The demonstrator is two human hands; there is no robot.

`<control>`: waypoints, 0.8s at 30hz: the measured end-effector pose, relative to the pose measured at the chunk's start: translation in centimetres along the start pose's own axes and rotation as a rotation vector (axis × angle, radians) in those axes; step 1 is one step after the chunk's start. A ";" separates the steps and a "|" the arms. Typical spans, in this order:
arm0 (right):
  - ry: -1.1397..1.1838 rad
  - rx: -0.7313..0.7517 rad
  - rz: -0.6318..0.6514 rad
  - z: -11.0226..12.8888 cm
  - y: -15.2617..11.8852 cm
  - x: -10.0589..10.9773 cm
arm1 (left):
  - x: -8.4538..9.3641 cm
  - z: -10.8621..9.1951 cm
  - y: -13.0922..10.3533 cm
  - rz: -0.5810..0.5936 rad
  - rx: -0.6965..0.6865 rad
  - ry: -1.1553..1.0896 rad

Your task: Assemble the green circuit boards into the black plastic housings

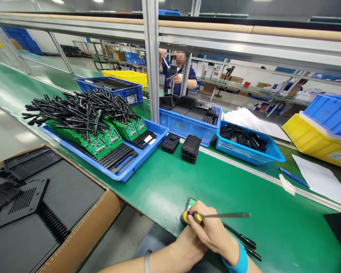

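Observation:
My right hand (211, 227) is closed on a screwdriver with a yellow and black handle (185, 217); its metal shaft (230, 215) points right, away from the work. Below it, my left hand (187, 239) lies at the near edge of the green bench, its fingers mostly hidden behind the right hand. Beside both hands sits a black case with a green circuit board (190, 203), largely covered by my fingers. Two black antenna-like rods (244, 239) extend from under the hands toward the right.
Left stands a blue tray (127, 172) of circuit boards with black rods; nearer is a cardboard box (99, 212) of black panels. Black cases (190, 148) sit before a blue bin (187, 129). A blue basket (250, 157) and blue pen (294, 177) lie right. A person (191, 76) works opposite.

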State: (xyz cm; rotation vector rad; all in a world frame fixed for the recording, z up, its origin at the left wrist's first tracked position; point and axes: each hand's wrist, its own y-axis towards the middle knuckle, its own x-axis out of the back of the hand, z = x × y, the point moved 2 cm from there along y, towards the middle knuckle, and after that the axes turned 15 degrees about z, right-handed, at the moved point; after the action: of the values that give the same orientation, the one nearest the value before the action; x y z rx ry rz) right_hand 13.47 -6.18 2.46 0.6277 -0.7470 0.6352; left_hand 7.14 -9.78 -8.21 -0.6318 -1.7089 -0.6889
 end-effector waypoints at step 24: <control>-0.143 -0.133 -0.311 -2.4 -6.8 3.3 | 8.7 6.9 1.5 0.358 -0.279 -0.258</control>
State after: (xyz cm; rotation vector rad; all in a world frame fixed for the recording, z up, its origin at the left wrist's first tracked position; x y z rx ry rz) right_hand 21.18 -7.86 1.65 0.6541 -0.7978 0.2547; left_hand 1.75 -3.19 -0.91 -1.2341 -1.6819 -0.6112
